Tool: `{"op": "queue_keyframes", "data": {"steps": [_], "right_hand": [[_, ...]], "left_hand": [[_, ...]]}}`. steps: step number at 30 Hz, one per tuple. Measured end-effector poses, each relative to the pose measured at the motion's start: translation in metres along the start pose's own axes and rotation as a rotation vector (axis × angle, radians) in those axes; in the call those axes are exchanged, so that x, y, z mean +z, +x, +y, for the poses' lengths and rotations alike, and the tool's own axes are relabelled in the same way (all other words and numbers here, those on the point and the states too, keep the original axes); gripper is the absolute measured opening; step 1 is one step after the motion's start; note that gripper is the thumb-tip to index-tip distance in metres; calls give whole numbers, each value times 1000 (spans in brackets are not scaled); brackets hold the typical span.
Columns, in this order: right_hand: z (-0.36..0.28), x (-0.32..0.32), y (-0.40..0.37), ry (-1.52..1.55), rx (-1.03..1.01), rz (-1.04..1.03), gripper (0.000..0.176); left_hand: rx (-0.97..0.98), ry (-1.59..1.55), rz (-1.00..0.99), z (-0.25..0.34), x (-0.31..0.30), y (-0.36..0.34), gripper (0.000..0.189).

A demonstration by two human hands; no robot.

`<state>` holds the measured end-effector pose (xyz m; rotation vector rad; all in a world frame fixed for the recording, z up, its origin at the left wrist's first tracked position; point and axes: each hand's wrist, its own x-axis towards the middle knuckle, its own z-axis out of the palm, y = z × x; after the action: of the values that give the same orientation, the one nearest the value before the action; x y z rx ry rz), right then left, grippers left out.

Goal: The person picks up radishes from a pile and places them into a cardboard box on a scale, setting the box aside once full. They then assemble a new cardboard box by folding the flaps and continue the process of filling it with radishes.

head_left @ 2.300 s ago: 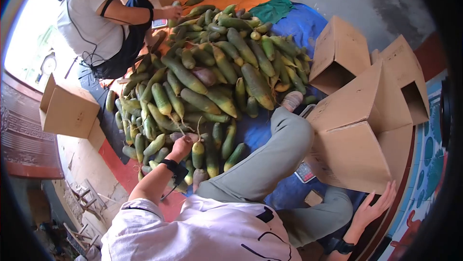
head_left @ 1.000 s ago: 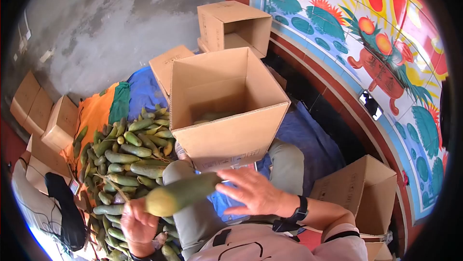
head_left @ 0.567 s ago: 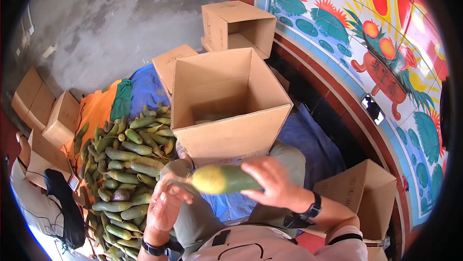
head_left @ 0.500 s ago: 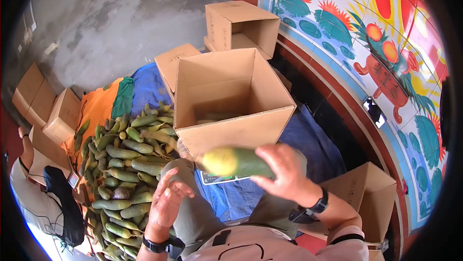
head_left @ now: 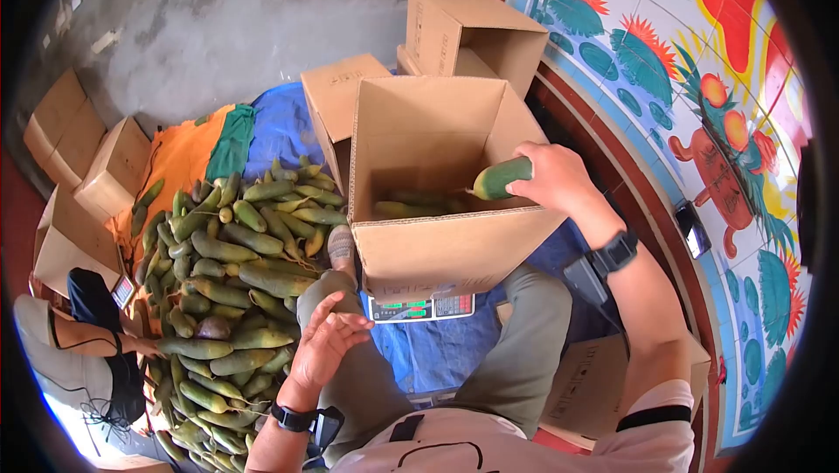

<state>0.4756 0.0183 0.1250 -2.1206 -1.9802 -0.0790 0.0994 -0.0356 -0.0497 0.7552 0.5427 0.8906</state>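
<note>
A long green radish (head_left: pixel 501 179) is gripped by its end in my right hand (head_left: pixel 552 178), over the front right rim of an open cardboard box (head_left: pixel 454 253). Inside that box several green radishes (head_left: pixel 411 208) lie on the visible part of the floor; the front wall hides the rest. The box rests on a digital scale (head_left: pixel 424 309), whose display shows green digits between my knees. My left hand (head_left: pixel 325 342) holds nothing, its fingers apart, above my left thigh and near the large pile of green radishes (head_left: pixel 249 276).
More cardboard boxes stand behind (head_left: pixel 476 23) and at the far left (head_left: pixel 114 172). Another box (head_left: pixel 581 377) sits by my right leg. At the left edge another person's hand (head_left: pixel 140 344) reaches to the pile. Blue sheeting (head_left: pixel 419 355) covers the floor; a tiled, painted wall (head_left: pixel 647 62) rises at right.
My right hand has carried the green radish up and away from me, from above the scale to the box opening. The other person's arm has moved toward the pile.
</note>
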Motion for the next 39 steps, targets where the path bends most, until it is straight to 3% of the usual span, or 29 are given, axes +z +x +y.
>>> {"op": "queue_keyframes", "data": {"steps": [3,5,8,15,22,31,39], "right_hand": [[0,18,22,-31,10,-219,43],[1,27,28,110,-9,-179,37],[11,33,30,222,-72,56,23],[-18,18,-32,322,-151,132,23],[-15,19,-76,175,-210,364,24],[21,42,-135,127,-113,603,27],[58,117,-177,220,77,516,30]], "left_hand": [[-8,-26,21,-2,-4,-1,44],[-17,-10,6,-1,-5,0,45],[-12,7,26,1,-2,0,44],[-11,29,2,1,-2,0,40],[-4,55,27,1,1,0,37],[1,63,6,-1,1,1,37],[-6,86,30,0,5,0,36]]}}
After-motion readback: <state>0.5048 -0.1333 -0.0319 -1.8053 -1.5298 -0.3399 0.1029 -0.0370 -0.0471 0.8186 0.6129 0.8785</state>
